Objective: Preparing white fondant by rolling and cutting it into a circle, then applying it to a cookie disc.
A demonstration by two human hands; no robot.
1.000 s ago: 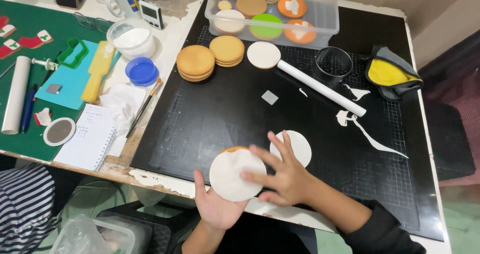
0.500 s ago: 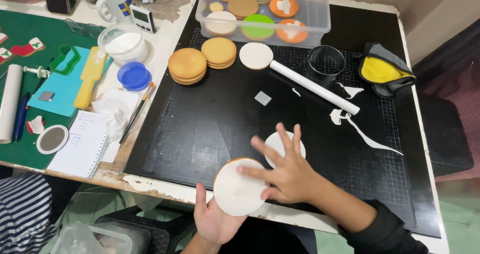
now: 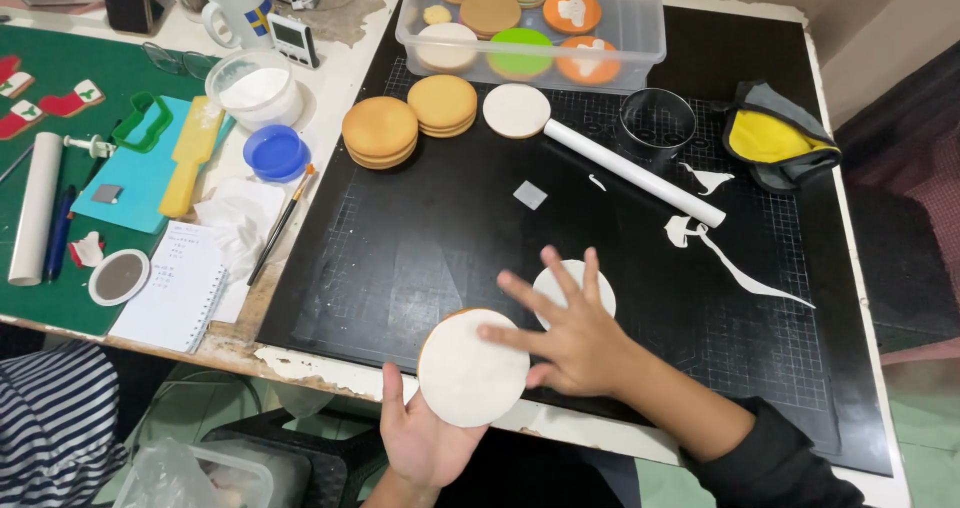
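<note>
Lowered slightly, left hand cups smooth white-topped round cookie; right hand spread flat on it.

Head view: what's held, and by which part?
The left hand cradles a round cookie topped with a white disc from underneath, palm up; the right hand presses flat on its right edge.

Black cutting mat on worn table, with bare cookie stacks, white rolling pin.
</note>
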